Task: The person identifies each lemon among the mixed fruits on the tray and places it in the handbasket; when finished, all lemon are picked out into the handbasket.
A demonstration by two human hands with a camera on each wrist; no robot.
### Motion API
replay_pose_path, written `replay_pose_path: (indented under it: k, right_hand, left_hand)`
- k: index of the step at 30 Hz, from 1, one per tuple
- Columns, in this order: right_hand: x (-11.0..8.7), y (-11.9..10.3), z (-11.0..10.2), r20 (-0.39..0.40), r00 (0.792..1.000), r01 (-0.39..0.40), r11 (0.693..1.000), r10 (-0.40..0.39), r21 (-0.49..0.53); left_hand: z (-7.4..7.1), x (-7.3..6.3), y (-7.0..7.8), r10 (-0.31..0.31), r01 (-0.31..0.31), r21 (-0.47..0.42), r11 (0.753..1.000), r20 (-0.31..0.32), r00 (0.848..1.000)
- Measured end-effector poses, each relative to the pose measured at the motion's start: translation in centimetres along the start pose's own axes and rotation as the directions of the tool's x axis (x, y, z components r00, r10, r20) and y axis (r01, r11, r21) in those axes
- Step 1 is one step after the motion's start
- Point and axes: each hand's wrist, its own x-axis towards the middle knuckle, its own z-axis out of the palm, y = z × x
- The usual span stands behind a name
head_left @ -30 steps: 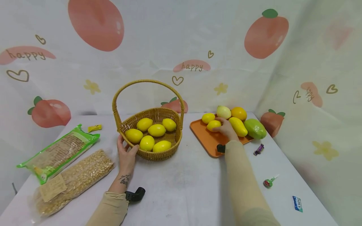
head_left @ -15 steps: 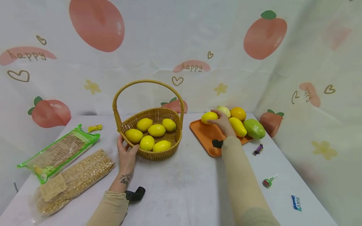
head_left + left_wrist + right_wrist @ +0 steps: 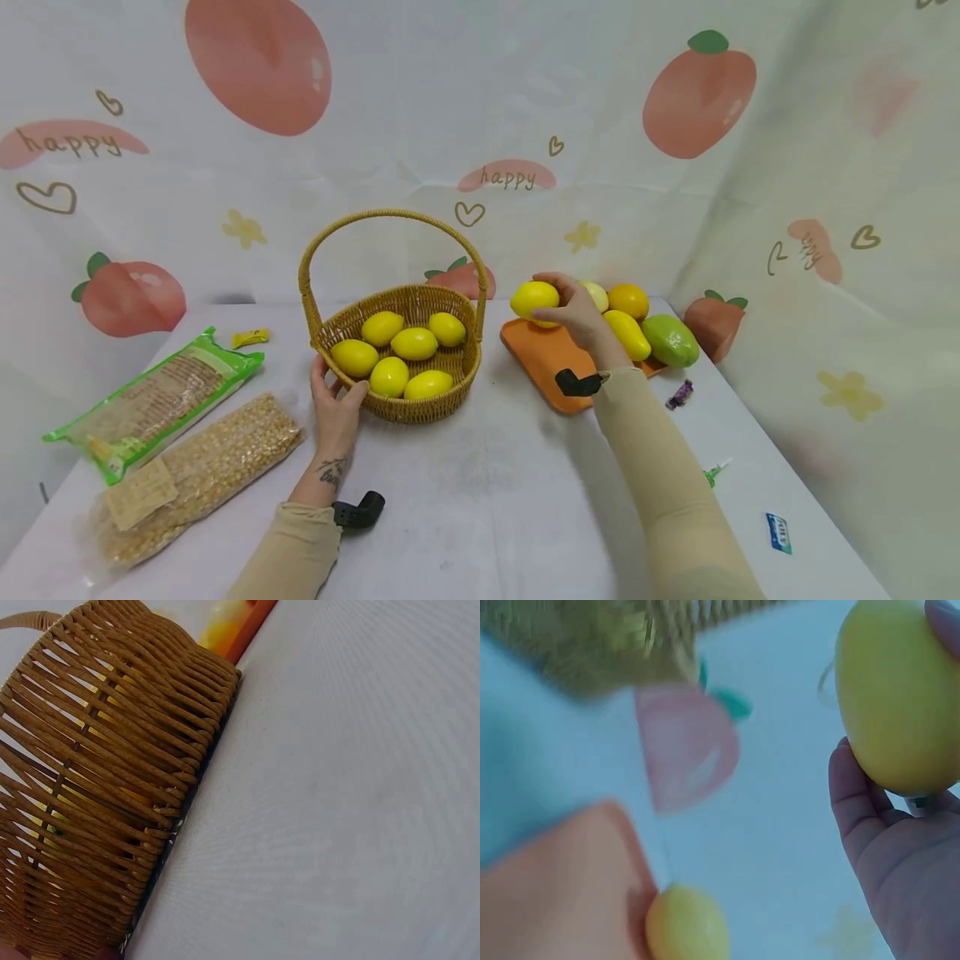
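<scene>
My right hand (image 3: 581, 312) grips a yellow lemon (image 3: 534, 300) between thumb and fingers, raised over the orange tray (image 3: 551, 367). In the right wrist view the held lemon (image 3: 896, 697) shows large at the upper right, and another lemon (image 3: 686, 926) lies at the tray's edge. My left hand (image 3: 337, 412) holds the front left side of a wicker basket (image 3: 420, 410), thumb at the rim. Several lemons (image 3: 414, 343) lie in the basket under its tall arched handle. The left wrist view shows the basket's woven wall (image 3: 112, 772) close up, with fingertips at the bottom edge.
At the tray's back right are a pale round fruit (image 3: 596, 294), an orange (image 3: 628, 301), a mango (image 3: 627, 335) and a green papaya (image 3: 670, 340). Bagged grain (image 3: 210, 475) and a green-edged packet (image 3: 165, 400) lie left. Wrapped sweets (image 3: 680, 394) dot the right side.
My right hand has lifted the lemon off the tray and carried it up and left, toward the basket. My left hand has stayed at the basket.
</scene>
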Motion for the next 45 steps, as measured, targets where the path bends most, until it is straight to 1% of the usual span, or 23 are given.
replay_pose_path:
  k: [4, 7, 10, 12, 13, 15, 18, 20, 22, 24, 27, 30, 32, 34, 36, 39, 42, 45]
  right_hand:
    - [-1.7, -1.1, 2.3, 0.099, 0.993, 0.06, 0.997, -0.064, 0.048]
    - [-2.6, -1.3, 4.6, 0.195, 0.975, 0.098, 0.994, -0.107, 0.054]
    - [-2.8, -1.1, 7.2, 0.274, 0.953, 0.125, 0.991, -0.131, 0.039]
    - [-2.6, -0.8, 9.0, 0.294, 0.948, 0.122, 0.992, -0.121, 0.014]
    - [-2.5, -0.7, 9.9, 0.296, 0.949, 0.117, 0.993, -0.112, -0.001]
    - [-2.2, -0.4, 11.3, 0.276, 0.957, 0.105, 0.994, -0.089, -0.044]
    - [-1.4, 0.2, 12.9, 0.21, 0.976, 0.081, 0.989, -0.054, -0.122]
    - [-1.0, 0.4, 13.7, 0.16, 0.986, 0.066, 0.982, -0.037, -0.176]
    - [-0.7, 0.5, 14.3, 0.12, 0.992, 0.058, 0.977, -0.034, -0.206]
    - [-0.5, 0.4, 14.6, 0.104, 0.993, 0.069, 0.974, -0.048, -0.216]
    - [-0.6, 0.1, 14.6, 0.108, 0.991, 0.098, 0.972, -0.076, -0.213]
    - [-1.3, -0.3, 14.0, 0.137, 0.981, 0.159, 0.97, -0.135, -0.185]
    - [-1.9, -0.5, 13.2, 0.145, 0.973, 0.203, 0.968, -0.182, -0.15]
    - [-2.6, -0.6, 12.3, 0.143, 0.962, 0.248, 0.965, -0.234, -0.089]
    - [-3.4, -0.6, 11.2, 0.115, 0.957, 0.272, 0.962, -0.267, -0.033]
    - [-4.5, -0.5, 9.3, 0.052, 0.962, 0.265, 0.963, -0.268, 0.05]
    - [-4.8, 0.3, 7.1, -0.029, 0.973, 0.231, 0.97, -0.23, 0.079]
    - [-4.1, 1.6, 4.7, -0.112, 0.976, 0.199, 0.977, -0.189, 0.082]
  left_hand:
    - [0.0, 0.1, 0.1, 0.01, -0.01, -0.002, 1.0, 0.002, 1.0]
    - [0.0, 0.2, 0.1, 0.016, -0.016, -0.007, 1.0, 0.003, 1.0]
    - [0.0, 0.2, 0.0, 0.014, -0.014, -0.011, 1.0, 0.0, 1.0]
    - [0.0, 0.1, 0.0, 0.013, -0.013, -0.007, 1.0, -0.001, 1.0]
    - [0.0, 0.1, 0.0, 0.012, -0.012, -0.005, 1.0, -0.001, 1.0]
    - [-0.1, 0.0, 0.0, 0.009, -0.009, -0.006, 1.0, 0.001, 1.0]
    - [-0.1, -0.1, 0.0, 0.006, -0.006, -0.002, 1.0, 0.005, 1.0]
    - [-0.1, -0.1, 0.0, 0.004, -0.004, -0.002, 1.0, 0.006, 1.0]
    - [-0.1, -0.1, 0.1, 0.005, -0.005, 0.002, 1.0, 0.006, 1.0]
    - [-0.1, -0.1, 0.1, 0.006, -0.006, 0.002, 1.0, 0.006, 1.0]
    - [-0.1, -0.1, 0.1, 0.008, -0.008, 0.004, 1.0, 0.008, 1.0]
    - [-0.2, -0.1, 0.1, 0.009, -0.009, 0.003, 1.0, 0.008, 1.0]
    - [-0.2, 0.0, 0.1, 0.012, -0.012, 0.001, 1.0, 0.007, 1.0]
    - [-0.2, 0.0, 0.1, 0.011, -0.011, 0.001, 1.0, 0.003, 1.0]
    - [-0.2, 0.0, 0.1, 0.009, -0.009, 0.0, 1.0, 0.0, 1.0]
    - [-0.1, 0.0, 0.1, 0.003, -0.003, 0.001, 1.0, -0.003, 1.0]
    - [0.0, 0.0, 0.1, 0.001, -0.001, 0.001, 1.0, -0.005, 1.0]
    - [-0.1, 0.0, 0.1, -0.001, 0.001, 0.001, 1.0, -0.009, 1.0]
